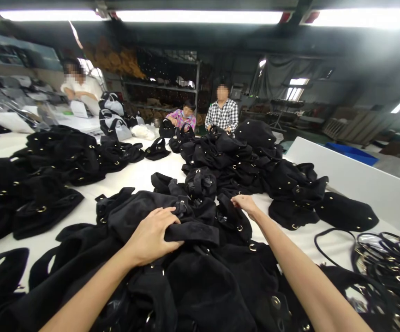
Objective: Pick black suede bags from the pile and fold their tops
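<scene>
Before me lies a heap of black fabric bags with gold-coloured rings and wide handles. My left hand is on a black bag, its thumb and fingers round the bag's wide strap. Farther right, my right hand has its fingers closed at the upper edge of another black bag; its fingertips are partly hidden. A bunched bag sits just beyond, between the two hands. More black bags lie under my forearms.
Piles of black bags stand at the left and at the back right. Black straps with metal fittings lie tangled at the right, near a white board. Three people are beyond the white table, one in a checked shirt.
</scene>
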The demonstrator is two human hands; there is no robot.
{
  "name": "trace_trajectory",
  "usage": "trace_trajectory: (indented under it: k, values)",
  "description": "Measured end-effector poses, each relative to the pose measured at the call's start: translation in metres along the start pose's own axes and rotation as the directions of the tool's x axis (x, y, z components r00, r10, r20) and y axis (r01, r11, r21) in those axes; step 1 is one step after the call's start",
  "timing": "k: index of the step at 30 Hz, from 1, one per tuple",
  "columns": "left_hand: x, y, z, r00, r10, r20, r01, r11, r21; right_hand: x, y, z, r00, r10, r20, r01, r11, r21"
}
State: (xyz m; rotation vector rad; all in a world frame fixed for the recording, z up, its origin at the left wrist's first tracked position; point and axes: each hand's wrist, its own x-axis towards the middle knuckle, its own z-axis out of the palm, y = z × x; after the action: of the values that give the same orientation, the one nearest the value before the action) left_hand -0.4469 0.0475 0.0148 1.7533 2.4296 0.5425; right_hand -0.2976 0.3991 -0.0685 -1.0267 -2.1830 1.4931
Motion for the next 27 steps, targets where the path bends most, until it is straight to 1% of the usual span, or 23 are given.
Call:
trace_trajectory:
  k: [3, 5, 7, 8, 11, 13, 16, 18, 20, 23, 25, 27]
  values:
    - [0.0, -0.003, 0.002, 1.0, 0.017, -0.021, -0.018, 1.0, -0.026, -0.012, -0.007, 0.0, 0.992, 0.002, 0.127, -0.014, 0.996, 0.092]
    - [0.0, -0.003, 0.002, 0.999, 0.031, -0.029, -0.032, 0.999, -0.036, -0.022, -0.013, 0.0, 0.973, -0.008, 0.229, -0.017, 0.994, 0.109]
    - [0.0, -0.003, 0.003, 0.999, 0.039, -0.038, -0.041, 0.998, -0.042, -0.029, -0.018, -0.001, 0.962, -0.02, 0.274, -0.01, 0.994, 0.11]
    - [0.0, -0.003, 0.003, 0.998, 0.042, -0.042, -0.044, 0.998, -0.043, -0.031, -0.02, -0.001, 0.964, -0.031, 0.264, 0.0, 0.993, 0.116]
    - [-0.001, -0.003, 0.003, 0.998, 0.038, -0.053, -0.04, 0.998, -0.043, -0.035, -0.024, -0.008, 0.985, -0.098, 0.146, 0.073, 0.983, 0.166]
    - [-0.001, -0.003, 0.003, 0.998, 0.03, -0.056, -0.033, 0.998, -0.049, -0.041, -0.029, -0.016, 0.987, -0.147, 0.07, 0.13, 0.97, 0.204]
    - [-0.002, -0.003, 0.004, 0.998, 0.025, -0.052, -0.027, 0.998, -0.049, -0.06, -0.045, -0.034, 0.978, -0.198, -0.062, 0.207, 0.946, 0.248]
    - [-0.002, -0.003, 0.004, 0.999, 0.019, -0.042, -0.021, 0.999, -0.04, -0.077, -0.063, -0.05, 0.956, -0.232, -0.179, 0.274, 0.924, 0.267]
    - [-0.001, -0.003, 0.004, 0.999, 0.01, -0.035, -0.011, 0.999, -0.031, -0.096, -0.083, -0.068, 0.92, -0.262, -0.293, 0.345, 0.894, 0.286]
    - [0.0, -0.003, 0.004, 0.999, 0.012, -0.033, -0.012, 1.0, -0.021, -0.133, -0.114, -0.098, 0.846, -0.289, -0.448, 0.45, 0.838, 0.309]
    - [0.0, -0.003, 0.004, 0.999, 0.024, -0.038, -0.025, 1.0, -0.013, -0.167, -0.132, -0.117, 0.781, -0.335, -0.527, 0.535, 0.795, 0.287]
    - [0.001, -0.004, 0.004, 0.998, 0.043, -0.05, -0.043, 0.999, -0.005, -0.21, -0.149, -0.13, 0.701, -0.414, -0.581, 0.623, 0.751, 0.217]
